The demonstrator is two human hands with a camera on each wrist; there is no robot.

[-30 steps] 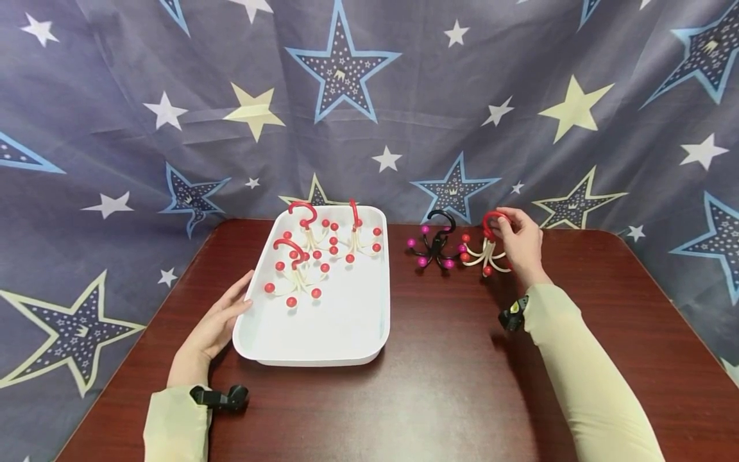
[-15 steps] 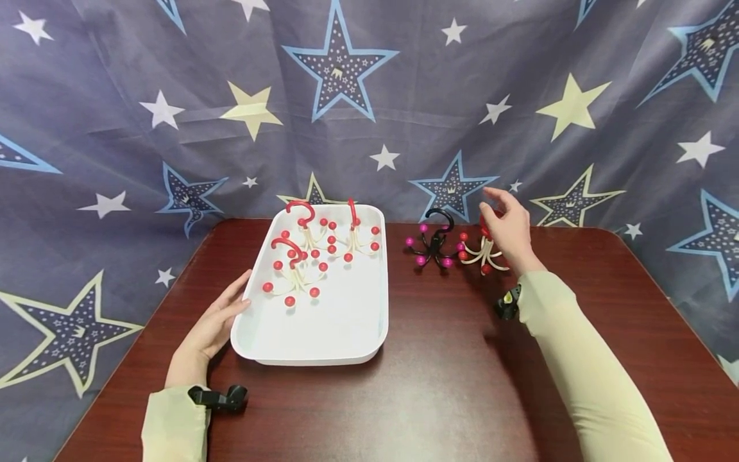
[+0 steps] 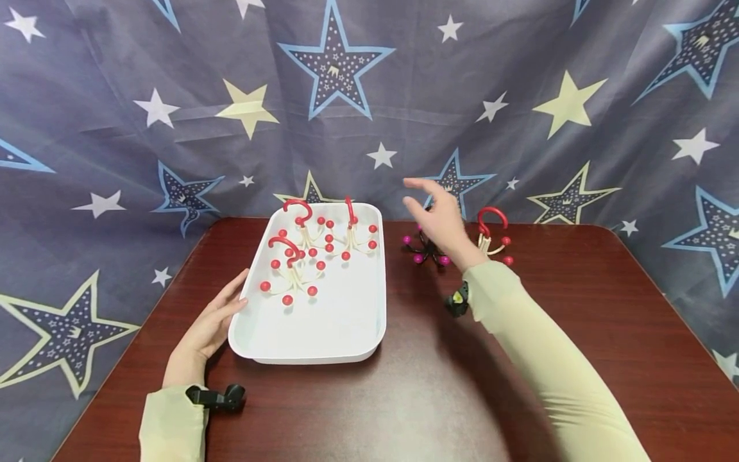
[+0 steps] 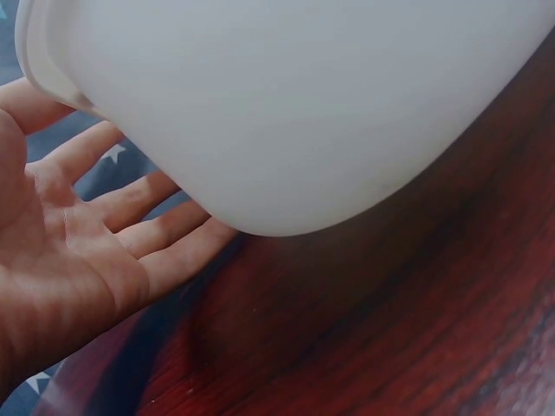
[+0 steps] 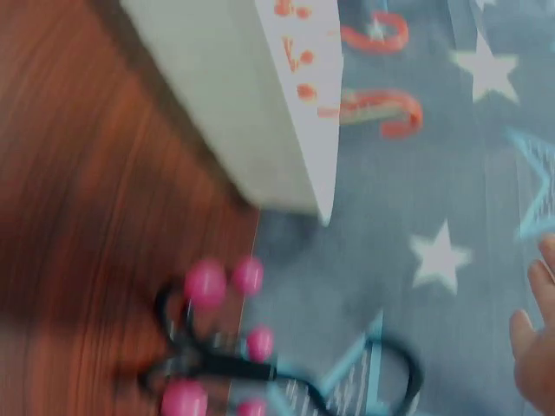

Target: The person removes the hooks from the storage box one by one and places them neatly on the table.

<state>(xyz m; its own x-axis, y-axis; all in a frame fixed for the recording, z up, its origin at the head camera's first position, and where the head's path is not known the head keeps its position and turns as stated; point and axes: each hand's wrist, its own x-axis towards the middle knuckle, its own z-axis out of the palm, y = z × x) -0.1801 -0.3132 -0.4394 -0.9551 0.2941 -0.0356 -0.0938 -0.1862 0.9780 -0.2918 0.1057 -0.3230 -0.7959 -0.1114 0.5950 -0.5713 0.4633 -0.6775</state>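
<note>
On the left side of a white tray [image 3: 312, 327] rests my left hand [image 3: 202, 327], its thumb at the rim. The left wrist view has its fingers [image 4: 130, 204] straight against the tray's outer wall. In the tray stand several cream claw-shaped hooks [image 3: 294, 273] with red curved tops and red balls. My right hand [image 3: 441, 215], fingers apart and holding nothing, is in the air over a black multi-arm hook [image 3: 428, 250] with magenta ball tips, partly hiding it. Just right of that stands another red-topped cream hook [image 3: 491, 231], partly behind the hand.
The dark wooden table [image 3: 404, 410] carries the tray and hooks. A star-patterned cloth [image 3: 190, 128] hangs right behind its back edge. In the right wrist view, the tray wall [image 5: 225, 95] rises near the black hook.
My right hand has let go of the red-topped hook, risen and moved left above the black one. The left hand stays at the tray.
</note>
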